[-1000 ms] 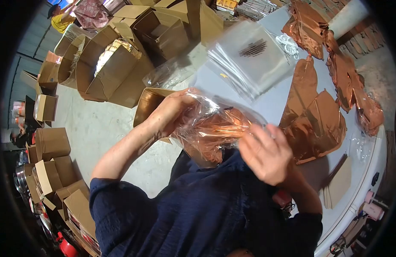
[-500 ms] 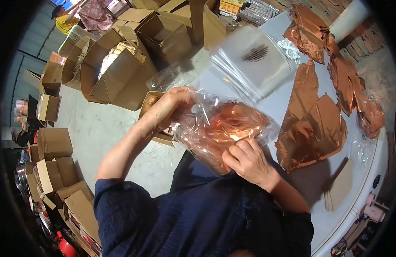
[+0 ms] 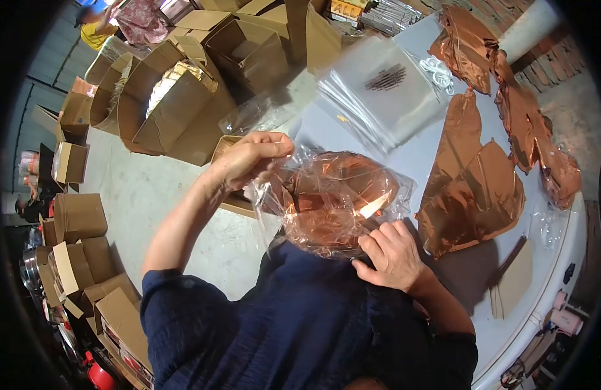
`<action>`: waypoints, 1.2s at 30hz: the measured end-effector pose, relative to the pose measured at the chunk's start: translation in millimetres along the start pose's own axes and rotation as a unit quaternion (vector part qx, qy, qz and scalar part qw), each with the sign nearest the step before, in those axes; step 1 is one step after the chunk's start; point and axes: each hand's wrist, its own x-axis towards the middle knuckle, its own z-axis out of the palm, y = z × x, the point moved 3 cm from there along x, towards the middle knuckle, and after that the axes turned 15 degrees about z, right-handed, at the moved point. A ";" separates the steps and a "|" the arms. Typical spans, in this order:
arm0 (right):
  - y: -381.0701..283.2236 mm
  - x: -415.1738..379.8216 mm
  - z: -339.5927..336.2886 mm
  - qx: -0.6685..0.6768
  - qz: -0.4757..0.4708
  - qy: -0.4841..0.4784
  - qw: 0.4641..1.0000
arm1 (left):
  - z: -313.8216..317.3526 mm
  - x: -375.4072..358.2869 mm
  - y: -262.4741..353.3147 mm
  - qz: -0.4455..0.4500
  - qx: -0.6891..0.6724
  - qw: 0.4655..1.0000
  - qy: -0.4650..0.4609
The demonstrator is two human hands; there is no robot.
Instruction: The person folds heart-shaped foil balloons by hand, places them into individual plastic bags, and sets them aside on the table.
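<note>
In front of my body is a clear plastic bag [image 3: 274, 207] with a folded copper-coloured foil balloon [image 3: 342, 195] inside it. The fingers of my left hand [image 3: 258, 156] are closed on the bag's upper left edge. At the bag's lower right, my right hand [image 3: 392, 255] has its fingers bent onto the plastic, gripping that corner. To the right, more flat copper foil balloons [image 3: 469, 188] lie on the white table [image 3: 411, 166], some joined in a string. A stack of clear plastic bags [image 3: 385, 97] lies beyond the bag in my hands.
White cord [image 3: 437, 73] lies beside the bag stack. Beige card pieces [image 3: 513, 283] rest near the table's right edge. Open cardboard boxes [image 3: 177, 97] stand on the floor ahead and left; a small box [image 3: 232, 201] is behind my left forearm. A person in yellow [image 3: 95, 32] is far left.
My left hand has shifted its grip on the bag's edge and now shows more of its fingers. The bag lies flatter, and my right hand has moved slightly right and down.
</note>
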 end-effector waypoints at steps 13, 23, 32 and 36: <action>-57.8 60.3 -83.0 0.094 -0.137 0.128 0.978 | 78.1 -20.3 26.6 0.007 -0.156 0.988 -0.008; -74.5 76.5 -56.5 -0.305 -0.111 -0.016 0.946 | 90.3 -21.7 55.4 0.083 0.120 0.985 -0.088; -89.5 71.7 -35.1 -0.397 -0.179 -0.081 0.897 | 115.1 -20.4 67.5 0.082 0.111 0.985 -0.108; -72.5 67.8 -15.2 -0.240 -0.004 -0.232 0.942 | 117.4 -21.9 60.4 0.125 0.111 0.978 -0.129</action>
